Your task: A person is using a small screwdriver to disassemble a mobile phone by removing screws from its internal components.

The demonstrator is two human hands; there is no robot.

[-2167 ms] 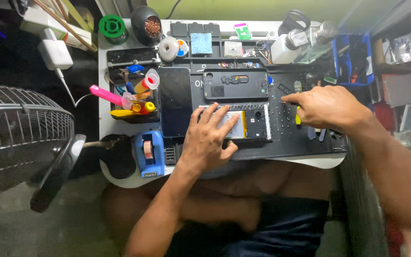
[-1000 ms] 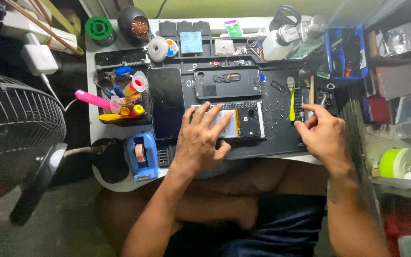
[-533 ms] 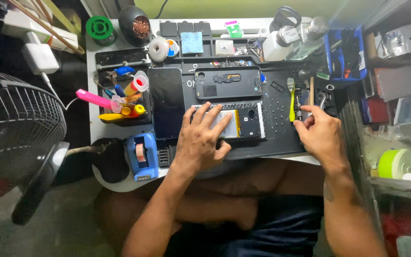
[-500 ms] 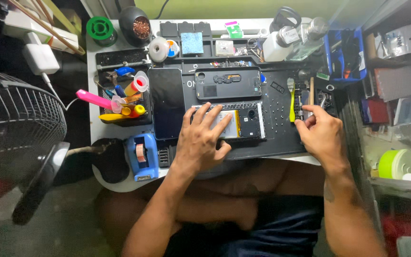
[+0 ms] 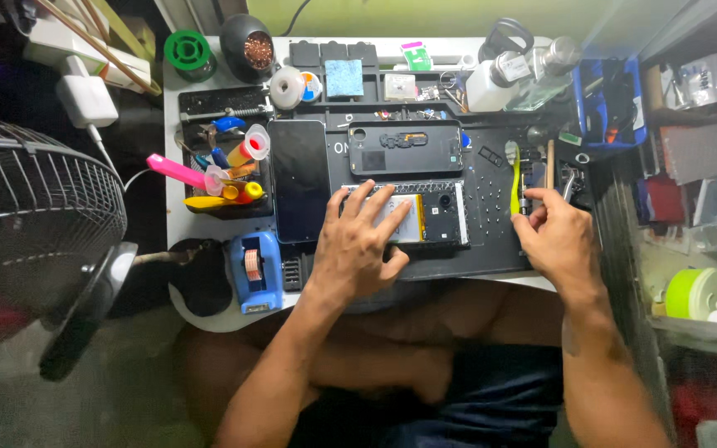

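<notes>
Left hand (image 5: 358, 245) flat on opened phone (image 5: 425, 214), right hand (image 5: 553, 236) pinching a screwdriver (image 5: 524, 192), blue bin (image 5: 607, 104) holding tools

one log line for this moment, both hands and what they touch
left hand: flat on opened phone | right hand: fingertips at tools near yellow tool | surface: black mat | grip: unclear

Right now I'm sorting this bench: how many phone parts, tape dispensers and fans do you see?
Phone parts: 3 - opened phone, back cover, black screen
Tape dispensers: 1
Fans: 1
Total: 5
</notes>
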